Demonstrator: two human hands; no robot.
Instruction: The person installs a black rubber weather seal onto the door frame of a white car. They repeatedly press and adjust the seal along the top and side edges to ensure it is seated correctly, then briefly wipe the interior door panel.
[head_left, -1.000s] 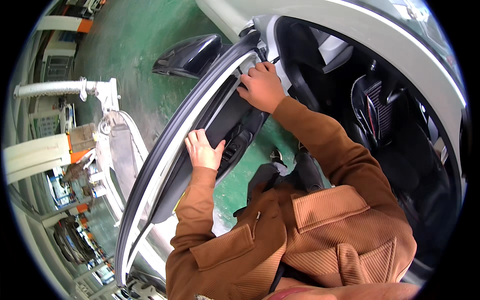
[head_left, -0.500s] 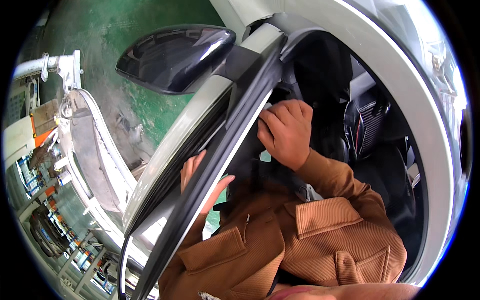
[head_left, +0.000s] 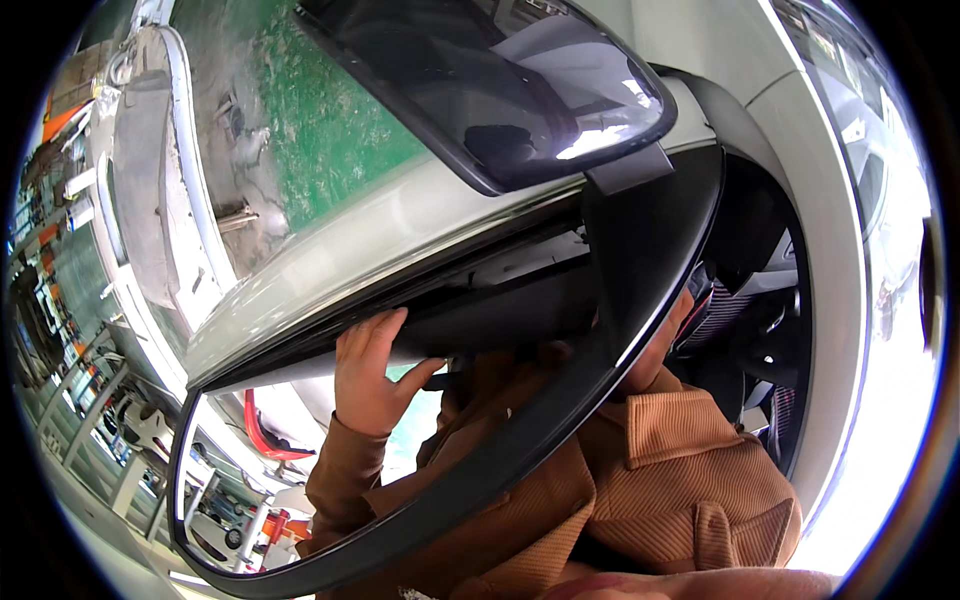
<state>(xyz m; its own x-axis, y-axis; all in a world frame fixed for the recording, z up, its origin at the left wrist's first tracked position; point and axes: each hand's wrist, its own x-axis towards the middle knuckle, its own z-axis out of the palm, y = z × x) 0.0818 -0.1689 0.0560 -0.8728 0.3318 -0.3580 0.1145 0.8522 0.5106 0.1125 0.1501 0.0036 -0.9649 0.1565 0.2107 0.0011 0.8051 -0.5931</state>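
A head-worn fisheye camera looks steeply down, close over the car door [head_left: 335, 255] and the wearer's brown jacket [head_left: 690, 480].

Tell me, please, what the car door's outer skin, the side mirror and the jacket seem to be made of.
Door skin: probably painted metal, pale and smooth with a glossy sheen, though what lies beneath cannot be seen.
Side mirror: likely hard plastic, dark and glossy, with sharp bright reflections.
Jacket: ribbed cloth, perhaps corduroy, matt brown with fine parallel ridges.

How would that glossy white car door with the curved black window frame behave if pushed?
The white car door would probably swing, since its front end adjoins the white car body. Its curved black window frame looks stiff. The bulky black side mirror may add weight.
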